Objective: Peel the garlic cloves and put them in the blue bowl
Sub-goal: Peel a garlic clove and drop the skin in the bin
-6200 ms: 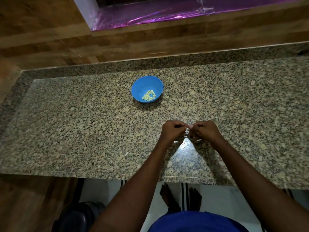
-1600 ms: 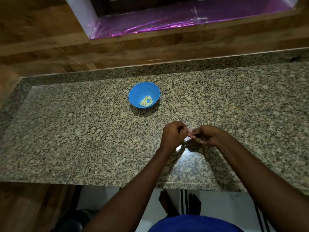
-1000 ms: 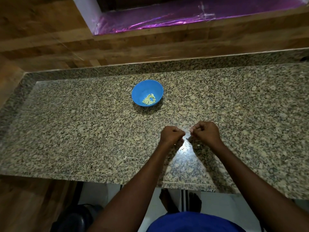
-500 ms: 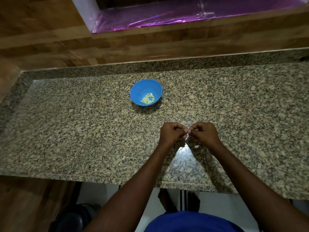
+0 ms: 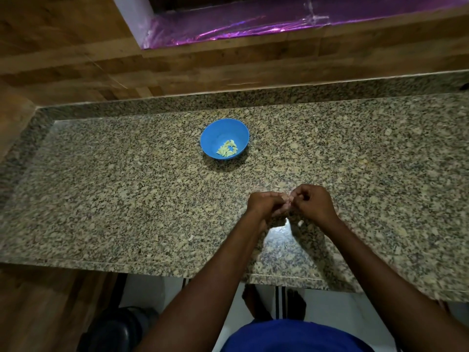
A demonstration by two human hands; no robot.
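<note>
A small blue bowl point(image 5: 214, 134) stands on the granite counter, holding several pale peeled garlic cloves point(image 5: 227, 149). Well in front of it and to its right, my left hand point(image 5: 265, 205) and my right hand point(image 5: 313, 203) meet fingertip to fingertip just above the counter. Both are curled shut on one small garlic clove point(image 5: 288, 205), of which only a pale sliver shows between the fingers. A whitish scrap of garlic skin point(image 5: 300, 223) lies on the counter under my right hand.
The speckled granite counter point(image 5: 127, 199) runs left to right, with a raised granite lip at the back and left. Its front edge point(image 5: 152, 266) is close to my body. Wood panelling point(image 5: 203, 69) rises behind, with a purple foil ledge point(image 5: 279, 24) above.
The hands parted slightly a second ago and have come back together on the clove. The bowl has not moved on the counter; only the camera has shifted a little.
</note>
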